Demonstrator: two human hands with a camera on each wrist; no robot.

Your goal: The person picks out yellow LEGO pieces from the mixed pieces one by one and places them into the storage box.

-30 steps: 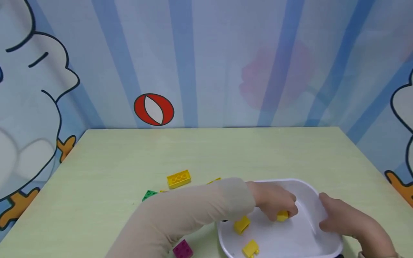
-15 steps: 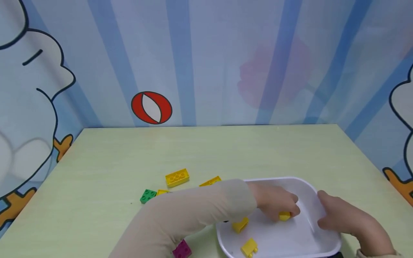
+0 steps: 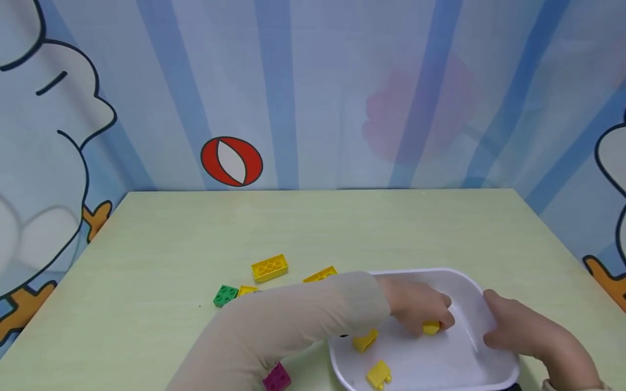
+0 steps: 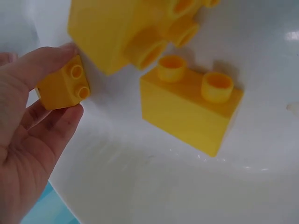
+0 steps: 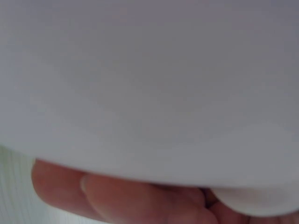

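My left hand [image 3: 419,307] reaches across into the white tray [image 3: 476,285] and pinches a small yellow toy brick [image 4: 63,86] between thumb and fingers, as the left wrist view shows. Near it in the tray lie another yellow brick [image 3: 379,374], two-studded in the left wrist view, and a yellow piece [image 3: 365,341] closer to the sleeve. At the tray's right side, my right hand [image 3: 530,331] grips the rim. From the right wrist, its fingers [image 5: 126,196] show beneath the blurred pale wall of the tray.
Left of the tray, partly behind the left sleeve [image 3: 293,315], lie a green brick [image 3: 225,296] and a magenta brick [image 3: 277,377]. A long yellow brick [image 3: 270,268] and another yellow one [image 3: 320,273] lie farther back. A printed blue backdrop [image 3: 323,98] stands behind the table [image 3: 391,228].
Both hands keep their holds, almost still. The head view has shifted slightly, and more of the green brick and the yellow bricks behind the left sleeve shows now.
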